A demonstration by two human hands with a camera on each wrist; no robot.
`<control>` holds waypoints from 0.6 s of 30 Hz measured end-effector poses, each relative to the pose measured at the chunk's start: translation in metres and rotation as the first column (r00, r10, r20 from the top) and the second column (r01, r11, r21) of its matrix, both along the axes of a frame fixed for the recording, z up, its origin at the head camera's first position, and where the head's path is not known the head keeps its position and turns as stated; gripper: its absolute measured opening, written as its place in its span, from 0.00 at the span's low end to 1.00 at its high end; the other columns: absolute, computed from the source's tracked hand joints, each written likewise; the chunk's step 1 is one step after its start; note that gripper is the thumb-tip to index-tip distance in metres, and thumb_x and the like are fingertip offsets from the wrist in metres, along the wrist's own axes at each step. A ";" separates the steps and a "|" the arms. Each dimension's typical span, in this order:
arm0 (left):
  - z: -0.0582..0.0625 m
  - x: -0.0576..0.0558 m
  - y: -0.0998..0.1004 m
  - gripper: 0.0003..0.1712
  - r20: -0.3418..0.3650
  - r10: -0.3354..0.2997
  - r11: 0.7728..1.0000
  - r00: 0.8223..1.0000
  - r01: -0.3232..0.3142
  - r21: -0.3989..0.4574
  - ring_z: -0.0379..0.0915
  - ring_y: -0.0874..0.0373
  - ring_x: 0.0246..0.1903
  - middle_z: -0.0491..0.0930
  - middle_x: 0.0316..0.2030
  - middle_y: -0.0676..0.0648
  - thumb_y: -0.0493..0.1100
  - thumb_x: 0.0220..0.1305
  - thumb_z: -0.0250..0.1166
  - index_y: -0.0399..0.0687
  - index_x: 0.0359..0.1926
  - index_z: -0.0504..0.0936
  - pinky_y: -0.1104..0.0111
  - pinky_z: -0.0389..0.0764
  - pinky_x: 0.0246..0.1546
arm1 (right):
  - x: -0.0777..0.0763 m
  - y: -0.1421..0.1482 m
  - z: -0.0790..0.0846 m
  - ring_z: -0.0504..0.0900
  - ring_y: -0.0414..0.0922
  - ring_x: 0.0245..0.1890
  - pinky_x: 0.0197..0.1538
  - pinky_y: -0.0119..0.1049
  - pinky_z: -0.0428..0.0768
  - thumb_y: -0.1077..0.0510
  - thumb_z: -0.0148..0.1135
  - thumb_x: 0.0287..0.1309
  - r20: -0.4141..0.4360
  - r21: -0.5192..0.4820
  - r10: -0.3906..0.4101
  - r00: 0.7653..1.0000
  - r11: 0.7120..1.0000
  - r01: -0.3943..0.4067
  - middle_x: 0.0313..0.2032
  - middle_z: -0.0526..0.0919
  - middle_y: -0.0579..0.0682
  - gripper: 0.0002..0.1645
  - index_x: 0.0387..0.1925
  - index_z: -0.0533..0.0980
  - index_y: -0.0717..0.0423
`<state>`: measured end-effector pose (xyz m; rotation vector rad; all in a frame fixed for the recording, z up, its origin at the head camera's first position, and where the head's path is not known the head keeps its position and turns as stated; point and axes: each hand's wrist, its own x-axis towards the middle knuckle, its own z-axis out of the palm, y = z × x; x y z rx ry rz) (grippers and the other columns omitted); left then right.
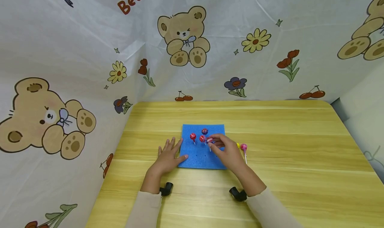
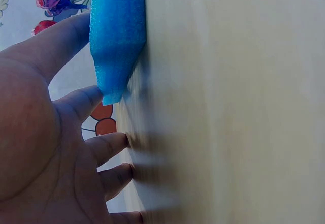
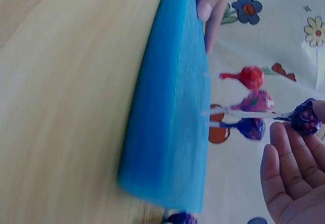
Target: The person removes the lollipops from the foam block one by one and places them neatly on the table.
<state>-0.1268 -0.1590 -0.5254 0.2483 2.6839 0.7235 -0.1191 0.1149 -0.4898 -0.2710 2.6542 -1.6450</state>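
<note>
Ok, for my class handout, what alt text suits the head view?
A right hand holds a lollipop over a blue foam block where three other lollipops stand, while the left hand rests at the block's left edge. More lollipops lie to the right on a wooden table, before a bear-print sheet.

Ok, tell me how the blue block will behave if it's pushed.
The blue block is probably light for its size, given its grainy, foam-like surface. Lying broad and flat on the table, it would likely slide rather than tip. The lollipops standing in it may wobble on their thin sticks.
</note>
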 end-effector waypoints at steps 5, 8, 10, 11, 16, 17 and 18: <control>0.001 0.000 0.000 0.46 0.006 0.000 1.000 1.000 0.000 0.011 0.25 0.40 0.81 0.38 0.82 0.43 0.67 0.70 0.58 0.66 0.81 0.47 0.32 0.28 0.74 | 0.001 0.017 0.001 0.85 0.45 0.48 0.53 0.42 0.85 0.51 0.65 0.67 0.000 0.003 -0.042 0.999 0.999 0.042 0.47 0.87 0.49 0.20 0.58 0.78 0.52; 0.000 0.000 0.000 0.46 0.004 0.003 1.000 1.000 -0.003 0.010 0.26 0.40 0.81 0.38 0.82 0.43 0.66 0.70 0.58 0.66 0.81 0.48 0.32 0.28 0.73 | 0.001 0.026 0.001 0.85 0.46 0.49 0.53 0.40 0.85 0.51 0.65 0.68 0.007 0.001 -0.060 0.998 0.998 0.060 0.49 0.86 0.50 0.22 0.59 0.77 0.53; 0.000 0.000 0.000 0.46 -0.001 0.005 1.000 1.000 -0.005 0.009 0.26 0.39 0.81 0.39 0.82 0.43 0.66 0.70 0.58 0.66 0.81 0.48 0.32 0.28 0.73 | 0.001 0.032 0.000 0.84 0.46 0.49 0.52 0.37 0.85 0.50 0.65 0.68 0.007 -0.001 -0.069 0.998 0.998 0.069 0.49 0.86 0.51 0.22 0.59 0.77 0.53; 0.000 0.000 0.000 0.46 -0.001 0.006 1.000 1.000 -0.006 0.007 0.26 0.39 0.81 0.39 0.82 0.43 0.66 0.70 0.58 0.66 0.81 0.48 0.32 0.28 0.73 | 0.001 0.035 0.000 0.84 0.46 0.49 0.52 0.35 0.84 0.50 0.64 0.68 0.007 -0.003 -0.072 0.997 0.997 0.072 0.50 0.85 0.51 0.22 0.60 0.76 0.53; -0.001 0.000 0.000 0.46 0.001 0.006 1.000 1.000 -0.006 0.009 0.26 0.40 0.81 0.39 0.82 0.44 0.67 0.70 0.58 0.67 0.81 0.47 0.32 0.28 0.73 | 0.001 0.053 -0.007 0.84 0.47 0.50 0.50 0.22 0.80 0.48 0.62 0.70 0.013 -0.015 -0.111 0.994 0.994 0.111 0.51 0.85 0.52 0.23 0.60 0.76 0.53; -0.001 0.000 0.000 0.47 0.002 0.006 1.000 1.000 -0.006 0.008 0.25 0.40 0.81 0.38 0.82 0.44 0.67 0.70 0.58 0.67 0.81 0.47 0.32 0.28 0.74 | 0.001 0.057 -0.008 0.84 0.47 0.51 0.49 0.19 0.79 0.48 0.62 0.70 0.016 -0.014 -0.121 0.992 0.992 0.122 0.51 0.85 0.53 0.23 0.60 0.76 0.53; 0.000 0.000 0.000 0.47 0.003 0.006 1.000 1.000 -0.006 0.008 0.25 0.40 0.81 0.38 0.82 0.44 0.67 0.70 0.58 0.67 0.81 0.47 0.33 0.28 0.74 | 0.001 0.060 -0.009 0.83 0.47 0.51 0.48 0.18 0.78 0.47 0.61 0.70 0.018 -0.012 -0.132 0.991 0.991 0.132 0.51 0.85 0.53 0.23 0.60 0.76 0.53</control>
